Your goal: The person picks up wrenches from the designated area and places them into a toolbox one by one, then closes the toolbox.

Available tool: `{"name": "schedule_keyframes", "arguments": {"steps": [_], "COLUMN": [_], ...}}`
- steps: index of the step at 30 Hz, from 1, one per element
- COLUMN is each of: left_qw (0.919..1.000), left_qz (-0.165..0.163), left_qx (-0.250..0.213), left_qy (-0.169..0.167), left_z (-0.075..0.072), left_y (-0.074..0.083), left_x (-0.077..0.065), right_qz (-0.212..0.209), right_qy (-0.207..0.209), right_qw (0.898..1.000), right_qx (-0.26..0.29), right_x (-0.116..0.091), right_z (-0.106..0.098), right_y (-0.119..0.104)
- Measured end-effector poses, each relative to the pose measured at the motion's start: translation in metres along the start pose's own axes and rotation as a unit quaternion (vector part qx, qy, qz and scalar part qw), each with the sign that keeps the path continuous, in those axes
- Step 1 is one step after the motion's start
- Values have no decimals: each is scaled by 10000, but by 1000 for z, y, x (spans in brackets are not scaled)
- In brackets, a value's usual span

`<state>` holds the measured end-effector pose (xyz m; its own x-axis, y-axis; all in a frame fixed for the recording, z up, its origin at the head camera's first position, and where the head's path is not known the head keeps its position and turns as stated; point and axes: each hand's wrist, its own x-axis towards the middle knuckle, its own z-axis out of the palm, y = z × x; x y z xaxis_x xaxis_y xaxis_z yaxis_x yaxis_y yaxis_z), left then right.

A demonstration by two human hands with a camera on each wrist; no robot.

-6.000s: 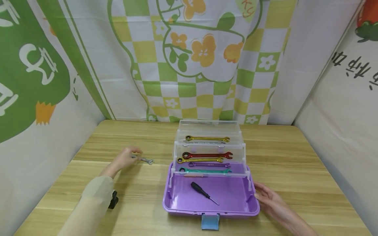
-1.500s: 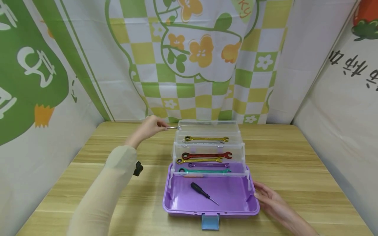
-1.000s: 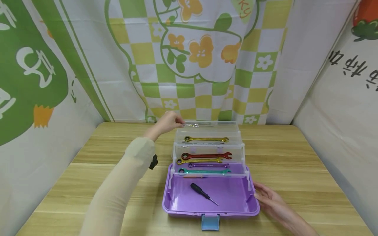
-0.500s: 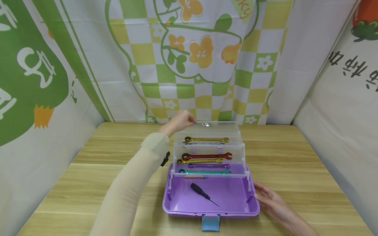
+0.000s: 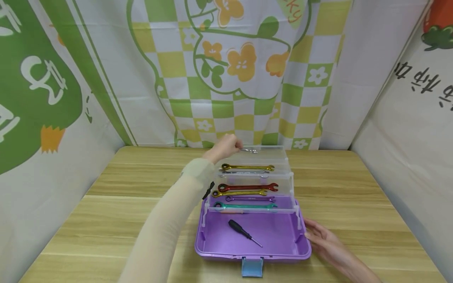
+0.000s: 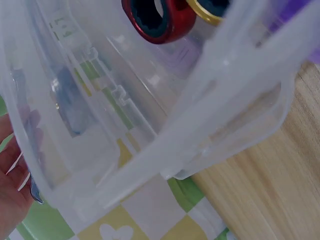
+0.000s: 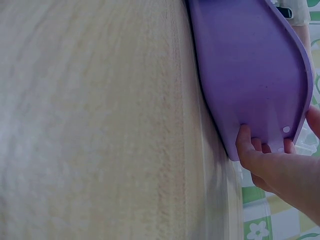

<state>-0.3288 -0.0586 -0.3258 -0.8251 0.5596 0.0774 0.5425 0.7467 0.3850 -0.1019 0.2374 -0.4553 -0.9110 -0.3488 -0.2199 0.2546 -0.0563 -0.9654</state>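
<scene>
My left hand (image 5: 228, 147) pinches a small silver wrench (image 5: 250, 150) over the top clear tray (image 5: 276, 159) of a purple toolbox (image 5: 283, 236). In the left wrist view, the left hand (image 6: 15, 185) appears behind the tray's plastic wall, with one end of the wrench (image 6: 35, 191) showing below the fingers. My right hand (image 5: 325, 239) rests against the box's right side. In the right wrist view, its fingers (image 7: 245, 145) touch the purple outer wall (image 7: 245, 80), with the thumb at the rim.
The trays hold a gold wrench (image 5: 247, 167), a silver one, a red wrench (image 5: 247, 187) and several others, including a green wrench (image 5: 245, 206). A black screwdriver (image 5: 244, 232) lies in the box bottom. A blue latch (image 5: 252, 267) hangs at the front. A patterned curtain (image 5: 226, 110) stands behind the table (image 5: 124, 196).
The left hand has carried the silver wrench from the table's left side up and rightward to the top tray. The right hand has stayed at the toolbox's side.
</scene>
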Motion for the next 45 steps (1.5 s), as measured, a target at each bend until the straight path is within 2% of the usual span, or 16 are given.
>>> {"name": "schedule_keyframes", "arguments": {"steps": [11, 18, 28, 35, 45], "left_qw": [9995, 9994, 9989, 9992, 9987], "left_qz": [-177, -267, -219, -153, 2], "left_qx": [201, -24, 279, 178, 312], "left_qy": [-193, -232, -303, -314, -397], "left_z": [12, 15, 19, 18, 18], "left_y": [6, 9, 9, 8, 6], "left_x": [7, 5, 6, 4, 3], "right_qz": [-32, -17, 25, -36, -83], "right_qy": [-131, -131, -52, -37, -94], "right_qw": [9999, 9999, 10000, 10000, 9999], "right_qx": [26, 21, 8, -15, 12], "right_x": [0, 0, 0, 0, 1], "right_z": [-1, 0, 0, -1, -1], "right_y": [0, 0, 1, 2, 2]}}
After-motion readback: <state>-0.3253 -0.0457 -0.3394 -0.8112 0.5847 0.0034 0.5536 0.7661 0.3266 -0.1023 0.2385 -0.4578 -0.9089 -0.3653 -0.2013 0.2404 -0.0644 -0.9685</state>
